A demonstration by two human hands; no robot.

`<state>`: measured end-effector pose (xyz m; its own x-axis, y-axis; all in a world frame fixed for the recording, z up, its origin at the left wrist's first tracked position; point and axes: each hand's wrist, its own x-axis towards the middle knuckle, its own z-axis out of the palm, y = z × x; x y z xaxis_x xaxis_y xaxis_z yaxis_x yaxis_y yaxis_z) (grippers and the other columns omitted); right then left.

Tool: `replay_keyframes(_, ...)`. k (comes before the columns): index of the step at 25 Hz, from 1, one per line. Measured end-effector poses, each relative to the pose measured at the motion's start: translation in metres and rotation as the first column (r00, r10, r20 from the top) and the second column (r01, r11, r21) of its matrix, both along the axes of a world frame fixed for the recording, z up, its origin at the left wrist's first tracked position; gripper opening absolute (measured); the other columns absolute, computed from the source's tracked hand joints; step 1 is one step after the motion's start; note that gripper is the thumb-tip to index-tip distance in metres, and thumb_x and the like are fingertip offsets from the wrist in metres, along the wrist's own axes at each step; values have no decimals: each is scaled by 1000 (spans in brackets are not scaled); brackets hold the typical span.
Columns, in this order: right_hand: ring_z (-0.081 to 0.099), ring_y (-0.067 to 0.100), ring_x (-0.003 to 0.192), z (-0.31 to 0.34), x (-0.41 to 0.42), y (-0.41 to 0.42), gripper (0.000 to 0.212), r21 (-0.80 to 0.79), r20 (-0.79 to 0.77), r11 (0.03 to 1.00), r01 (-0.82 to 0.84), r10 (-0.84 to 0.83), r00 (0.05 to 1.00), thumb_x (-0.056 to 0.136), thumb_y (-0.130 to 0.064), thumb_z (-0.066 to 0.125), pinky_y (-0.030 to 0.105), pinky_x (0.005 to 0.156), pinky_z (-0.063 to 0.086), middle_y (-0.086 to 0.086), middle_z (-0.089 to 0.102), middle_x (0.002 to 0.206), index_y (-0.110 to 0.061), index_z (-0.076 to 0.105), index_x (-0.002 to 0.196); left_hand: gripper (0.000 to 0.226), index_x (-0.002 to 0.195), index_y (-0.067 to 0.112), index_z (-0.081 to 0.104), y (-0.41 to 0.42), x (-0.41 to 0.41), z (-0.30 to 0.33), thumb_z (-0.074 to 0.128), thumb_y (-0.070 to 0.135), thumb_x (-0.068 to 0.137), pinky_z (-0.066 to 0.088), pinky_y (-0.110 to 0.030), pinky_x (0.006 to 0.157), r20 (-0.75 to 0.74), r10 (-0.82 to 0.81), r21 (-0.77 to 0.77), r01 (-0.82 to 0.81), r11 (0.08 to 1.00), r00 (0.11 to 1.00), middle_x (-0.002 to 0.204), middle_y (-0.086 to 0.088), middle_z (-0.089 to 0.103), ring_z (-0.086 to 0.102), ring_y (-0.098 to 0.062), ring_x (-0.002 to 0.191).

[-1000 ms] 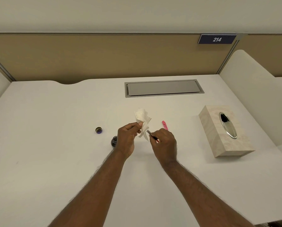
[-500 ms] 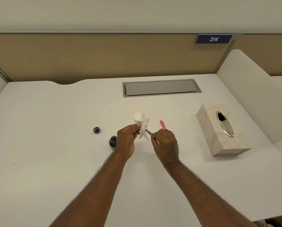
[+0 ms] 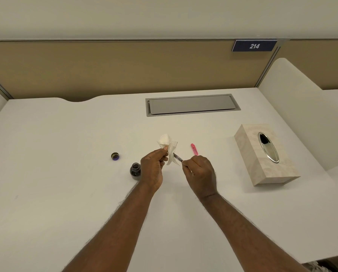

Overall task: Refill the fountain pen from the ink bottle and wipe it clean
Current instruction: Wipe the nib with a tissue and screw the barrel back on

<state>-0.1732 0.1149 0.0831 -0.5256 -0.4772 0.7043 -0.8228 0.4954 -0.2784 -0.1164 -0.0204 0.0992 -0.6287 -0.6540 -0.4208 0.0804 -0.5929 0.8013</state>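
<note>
Both hands meet just below the middle of the frame, above the white desk. The left hand pinches a crumpled white tissue between thumb and fingers, the paper bunched above the fingertips with a loose flap hanging down to the right. The right hand is closed around the rear of the fountain pen, whose short visible length slants up and to the left, its front end running into the hanging flap of the tissue; the nib itself is hidden by the paper. Just left of the left wrist stands the open ink bottle, dark and upright on the desk, its near side partly covered by the hand. Its cap lies apart from it, further left and slightly higher in the frame, with the open side up and a purple inside. A pink pen piece lies on the desk just above the right hand. At the right of the frame sits a pale tissue box with an oval metal-rimmed slot on top. A grey recessed panel is set into the desk near its far edge, and a blue sign reading 214 hangs on the tan partition at upper right
</note>
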Motion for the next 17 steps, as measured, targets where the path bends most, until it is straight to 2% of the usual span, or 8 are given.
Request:
replay_keyframes(5, 54, 23, 59, -2, 0, 4, 6, -75, 167, 996, 44, -31, 985, 78, -8, 71, 30, 58, 47, 3, 61, 63, -10, 68, 73, 17, 75, 7, 72, -6, 1, 3, 64, 4, 90, 38, -22, 65, 3, 14, -10, -14, 1000, 1000, 53, 6, 58, 47, -10, 57)
replay_keyframes(8, 56, 21, 60, 0, 2, 5, 5, -92, 264, 993, 69, -43, 963, 78, -10, 72, 31, 58, 49, 1, 63, 65, -12, 69, 75, 18, 75, 8, 71, -7, 3, 4, 63, 3, 90, 37, -23, 66, 10, 37, -37, -37, 999, 999, 52, 7, 59, 47, -12, 61)
replay_keyframes(12, 60, 14, 62, 7, 4, 6, 6, -175, 405, 978, 118, -38, 913, 78, -10, 72, 27, 61, 50, -2, 64, 67, -13, 68, 75, 20, 74, 13, 73, -7, 6, 3, 63, 2, 89, 38, -25, 67, 78, 21, -174, -7, 985, 997, 55, 10, 60, 48, -11, 64)
replay_keyframes(14, 59, 9, 62, 10, 4, 5, 7, -226, 452, 964, 141, -25, 891, 77, -9, 73, 21, 63, 49, -4, 64, 67, -13, 68, 75, 16, 79, 13, 73, -6, 6, 0, 63, 7, 90, 39, -25, 69, 114, 7, -257, 23, 966, 993, 64, 10, 63, 50, -13, 72)
replay_keyframes(17, 59, 3, 62, 11, 4, 4, 7, -276, 531, 944, 181, -7, 847, 76, -10, 75, 9, 65, 42, -7, 63, 67, -13, 69, 75, 9, 96, 9, 70, -4, 5, -7, 65, 15, 92, 42, -20, 72, 145, 1, -368, 53, 928, 989, 90, 0, 68, 56, -14, 83)
